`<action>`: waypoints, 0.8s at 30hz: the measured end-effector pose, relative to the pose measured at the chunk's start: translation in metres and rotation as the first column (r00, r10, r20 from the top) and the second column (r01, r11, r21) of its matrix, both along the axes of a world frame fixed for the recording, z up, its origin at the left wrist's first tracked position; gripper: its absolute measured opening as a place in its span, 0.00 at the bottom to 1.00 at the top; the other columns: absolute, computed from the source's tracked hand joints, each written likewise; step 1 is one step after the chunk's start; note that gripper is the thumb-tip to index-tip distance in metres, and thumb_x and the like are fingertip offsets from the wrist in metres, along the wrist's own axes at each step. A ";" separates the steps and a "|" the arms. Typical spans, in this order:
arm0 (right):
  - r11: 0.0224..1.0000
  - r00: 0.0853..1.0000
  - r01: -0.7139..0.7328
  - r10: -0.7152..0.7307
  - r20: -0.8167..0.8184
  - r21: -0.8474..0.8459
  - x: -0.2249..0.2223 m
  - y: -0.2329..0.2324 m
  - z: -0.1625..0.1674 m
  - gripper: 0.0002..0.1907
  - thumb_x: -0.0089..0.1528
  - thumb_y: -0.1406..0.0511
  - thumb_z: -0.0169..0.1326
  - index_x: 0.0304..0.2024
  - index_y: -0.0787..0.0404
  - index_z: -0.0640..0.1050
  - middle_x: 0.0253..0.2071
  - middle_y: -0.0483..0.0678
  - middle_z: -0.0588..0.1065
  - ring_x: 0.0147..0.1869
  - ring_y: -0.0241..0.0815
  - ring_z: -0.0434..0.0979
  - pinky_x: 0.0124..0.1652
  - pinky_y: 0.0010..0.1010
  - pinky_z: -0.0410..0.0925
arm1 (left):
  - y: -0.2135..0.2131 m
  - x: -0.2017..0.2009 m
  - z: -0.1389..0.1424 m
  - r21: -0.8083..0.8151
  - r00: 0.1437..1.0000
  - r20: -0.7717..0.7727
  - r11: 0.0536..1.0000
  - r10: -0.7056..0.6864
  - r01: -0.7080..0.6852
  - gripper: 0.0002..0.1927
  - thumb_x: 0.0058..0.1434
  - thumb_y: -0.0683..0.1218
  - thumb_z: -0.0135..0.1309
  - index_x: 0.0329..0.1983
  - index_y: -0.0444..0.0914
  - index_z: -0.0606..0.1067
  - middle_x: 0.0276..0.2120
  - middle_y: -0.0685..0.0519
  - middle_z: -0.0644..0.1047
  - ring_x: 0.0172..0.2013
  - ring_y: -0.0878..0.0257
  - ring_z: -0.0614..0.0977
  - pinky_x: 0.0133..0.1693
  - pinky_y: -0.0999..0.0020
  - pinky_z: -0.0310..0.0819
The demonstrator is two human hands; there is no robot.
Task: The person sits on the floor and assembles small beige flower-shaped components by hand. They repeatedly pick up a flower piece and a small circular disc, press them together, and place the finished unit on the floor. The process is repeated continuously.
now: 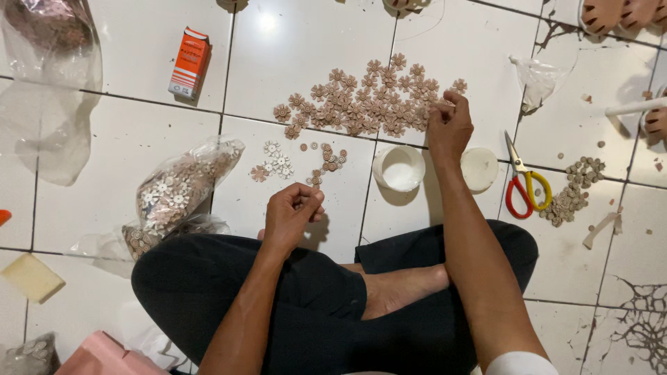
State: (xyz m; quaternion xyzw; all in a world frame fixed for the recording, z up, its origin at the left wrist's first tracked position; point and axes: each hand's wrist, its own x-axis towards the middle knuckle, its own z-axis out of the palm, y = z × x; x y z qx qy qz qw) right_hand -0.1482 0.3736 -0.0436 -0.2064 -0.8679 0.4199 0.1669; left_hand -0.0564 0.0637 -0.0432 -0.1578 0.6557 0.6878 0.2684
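You sit cross-legged in dark trousers [306,305] on a white tiled floor [125,139], your right hand [449,126] stretched forward to the right edge of a spread heap of brown flower-shaped pieces [368,101], fingers curled and pinched together at the heap's rim; whether a piece is caught between them cannot be told. Your left hand [292,212] hangs closer to your lap, loosely closed with the fingertips drawn together near the thumb, and anything in its grip is too small to make out. Between the two hands lies a small scatter of white flower pieces [276,161] and, just beside it, a few brown round beads and bits [326,163]. A white round tub [399,168] stands open just left of your right wrist, and its white lid [479,169] lies just right of that wrist, partly hidden behind your forearm. Further right, red-and-yellow-handled scissors [522,184] lie next to a heap of grey-brown round buttons [573,191]. To your left, a clear plastic bag of mixed flower pieces [177,187] slumps against your knee, with an orange carton [189,64] well beyond it and a yellow sponge-like block [31,278] near the bottom-left corner. A crumpled clear bag [538,80] sits beyond the scissors.
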 end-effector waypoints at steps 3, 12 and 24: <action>0.988 0.997 -0.023 0.035 -0.075 0.150 0.003 0.003 -0.006 0.16 0.69 0.75 0.51 0.60 0.65 0.73 0.45 0.49 0.81 0.48 0.38 0.82 0.46 0.29 0.76 | 0.000 -0.003 -0.001 -0.070 0.998 0.064 0.997 -0.028 0.032 0.14 0.71 0.46 0.58 0.35 0.30 0.79 0.23 0.51 0.76 0.22 0.67 0.74 0.26 0.72 0.70; 1.000 0.976 -0.017 0.020 -0.218 0.016 0.027 -0.004 0.016 0.20 0.70 0.75 0.57 0.63 0.63 0.70 0.40 0.47 0.76 0.42 0.35 0.75 0.43 0.26 0.72 | -0.007 -0.002 0.001 0.004 0.975 -0.172 0.990 0.143 -0.144 0.11 0.66 0.48 0.57 0.31 0.38 0.75 0.20 0.60 0.74 0.22 0.74 0.73 0.25 0.76 0.69; 0.927 0.940 -0.295 0.325 0.102 -0.231 0.132 -0.153 0.027 0.13 0.71 0.69 0.52 0.58 0.62 0.72 0.25 0.49 0.67 0.28 0.38 0.66 0.29 0.28 0.63 | -0.057 0.015 0.020 0.292 0.823 -0.293 0.865 0.486 -0.407 0.12 0.67 0.50 0.56 0.34 0.37 0.75 0.20 0.58 0.73 0.20 0.72 0.73 0.25 0.74 0.71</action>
